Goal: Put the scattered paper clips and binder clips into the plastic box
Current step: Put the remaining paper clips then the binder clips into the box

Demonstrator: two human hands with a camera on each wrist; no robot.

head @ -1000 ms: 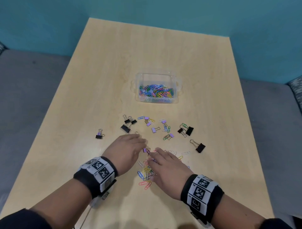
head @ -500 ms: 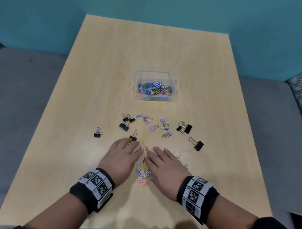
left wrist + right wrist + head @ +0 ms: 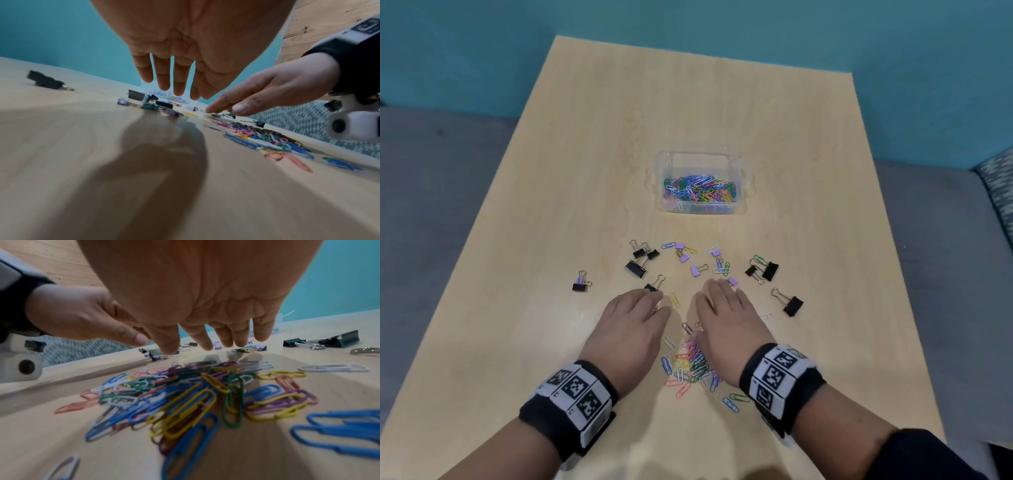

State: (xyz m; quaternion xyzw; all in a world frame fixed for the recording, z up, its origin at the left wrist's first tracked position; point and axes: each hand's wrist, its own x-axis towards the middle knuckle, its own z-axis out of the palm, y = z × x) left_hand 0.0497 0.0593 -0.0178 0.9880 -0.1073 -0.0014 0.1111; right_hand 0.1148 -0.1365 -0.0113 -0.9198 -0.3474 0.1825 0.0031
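Both my hands are flat and spread, gripping nothing. My left hand (image 3: pixel 633 322) hovers palm down just above the table (image 3: pixel 551 205); the left wrist view shows the fingers straight with a clear gap over the wood. Its fingertips are near a small black binder clip (image 3: pixel 654 285) and a yellow paper clip (image 3: pixel 675 299). My right hand (image 3: pixel 726 322) is also open and palm down, fingers (image 3: pixel 200 339) pointing down to the table just past the pile; touching or not, can't tell.

Between and under my wrists lies the pile of coloured paper clips (image 3: pixel 693 368), bunched close. I judge the hands stand either side so I can rake strays into one heap and scoop a handful, rather than pick singles.

Further out: lilac binder clips (image 3: pixel 697 270) and loose clips in the middle, black binder clips (image 3: pixel 637 267) to the left, a black pair (image 3: pixel 763 269) and a single black one (image 3: pixel 789 303) to the right, and one black-and-lilac clip (image 3: pixel 580 285) well apart at the far left.

The clear plastic box (image 3: pixel 700 209) sits beyond all of that, mid-table, open-topped, already holding a layer of paper clips (image 3: pixel 700 190). No binder clips visible in it.

Writing: none readable. No brand on box or clips. My wristbands (image 3: pixel 575 389) carry black-and-white square markers only.
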